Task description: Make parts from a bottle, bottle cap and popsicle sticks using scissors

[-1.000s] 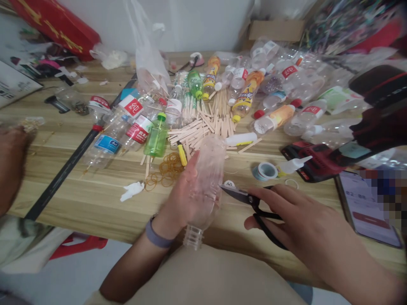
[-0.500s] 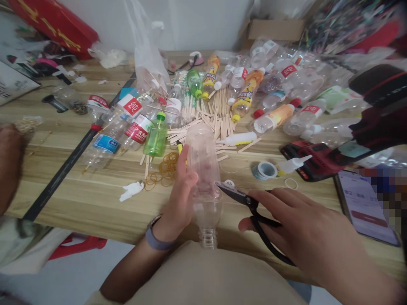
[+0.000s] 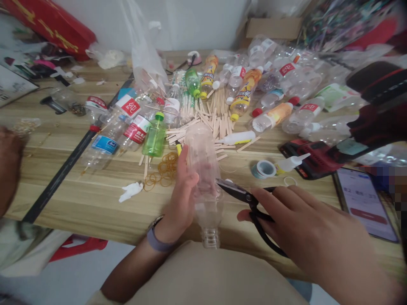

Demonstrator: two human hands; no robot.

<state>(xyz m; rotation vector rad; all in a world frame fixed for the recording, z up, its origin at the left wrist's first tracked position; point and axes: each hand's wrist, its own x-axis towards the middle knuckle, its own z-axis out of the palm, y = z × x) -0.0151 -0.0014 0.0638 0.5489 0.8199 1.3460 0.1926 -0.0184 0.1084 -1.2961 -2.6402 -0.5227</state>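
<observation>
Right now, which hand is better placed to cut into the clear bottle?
Right, most likely: the right hand holds the scissors, their tip close to the clear bottle, while the left hand grips it.

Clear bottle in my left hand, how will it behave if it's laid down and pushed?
The clear bottle looks empty and thin-walled, so it's probably light and fairly easy to dent. Its rounded sides may let it roll.

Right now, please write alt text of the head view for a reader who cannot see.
The left hand holds a clear plastic bottle, neck nearest; the right hand holds scissors with tips beside it. Rubber bands, wooden sticks and more bottles lie beyond.
</observation>
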